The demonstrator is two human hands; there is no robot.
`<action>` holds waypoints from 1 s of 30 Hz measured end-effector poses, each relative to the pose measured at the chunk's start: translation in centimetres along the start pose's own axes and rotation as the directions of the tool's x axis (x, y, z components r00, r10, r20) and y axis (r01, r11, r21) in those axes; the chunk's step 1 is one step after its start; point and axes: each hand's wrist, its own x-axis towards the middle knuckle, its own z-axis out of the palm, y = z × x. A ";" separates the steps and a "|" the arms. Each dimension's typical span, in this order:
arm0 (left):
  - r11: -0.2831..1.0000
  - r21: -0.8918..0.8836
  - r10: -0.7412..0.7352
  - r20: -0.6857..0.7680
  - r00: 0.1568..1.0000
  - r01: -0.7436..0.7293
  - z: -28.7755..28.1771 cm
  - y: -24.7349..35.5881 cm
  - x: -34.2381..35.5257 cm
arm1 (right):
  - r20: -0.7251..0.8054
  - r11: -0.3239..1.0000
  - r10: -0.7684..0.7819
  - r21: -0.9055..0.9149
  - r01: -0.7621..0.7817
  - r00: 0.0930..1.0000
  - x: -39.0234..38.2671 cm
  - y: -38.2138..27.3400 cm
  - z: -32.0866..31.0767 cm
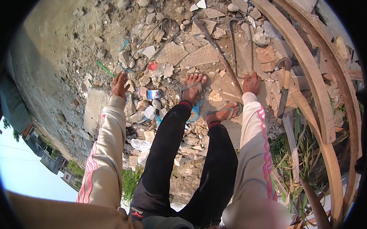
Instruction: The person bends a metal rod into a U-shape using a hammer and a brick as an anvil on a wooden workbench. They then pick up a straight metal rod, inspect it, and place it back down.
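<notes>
My left hand (120,84) hangs with fingers apart and slightly bent over the rubble, near the end of a thin green stick (105,69); it appears to hold nothing. My right hand (251,83) has its fingers curled at the lower end of a bent dark metal rod (250,46). Between the hands, my sandaled feet (191,85) stand on broken tiles and stones. A second bent rod (139,46) lies above, and a straight rusty bar (216,47) runs diagonally between the rods. A hooked tool with a wrapped handle (284,87) lies right of my right hand.
Long curved timber planks (318,95) and rusty lengths (346,88) line the right side over plants and dry leaves. A concrete block (94,111) sits left among stones, with a small blue-and-white packet (154,94) nearby. Buildings and sky show at lower left.
</notes>
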 end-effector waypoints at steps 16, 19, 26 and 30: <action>0.914 0.405 -0.119 0.354 0.928 -0.037 -3.7 -8.7 -17.7 | 0.043 0.901 -0.342 0.300 0.314 0.939 -0.3 -4.1 -11.2; 0.908 0.406 -0.117 0.478 0.870 -0.101 -2.7 -5.8 -21.9 | 0.390 0.777 -0.178 0.620 -0.114 0.904 -6.4 -7.3 -21.3; 0.987 0.122 -0.026 0.758 0.652 -0.103 5.3 13.1 -39.9 | 0.487 -0.028 -0.293 0.856 -0.516 0.823 -33.0 -6.2 -51.3; 0.955 -0.247 0.295 0.856 0.426 -0.165 10.0 26.1 -52.4 | 0.400 -0.282 -0.308 0.828 -0.484 0.863 -47.1 -4.2 -61.8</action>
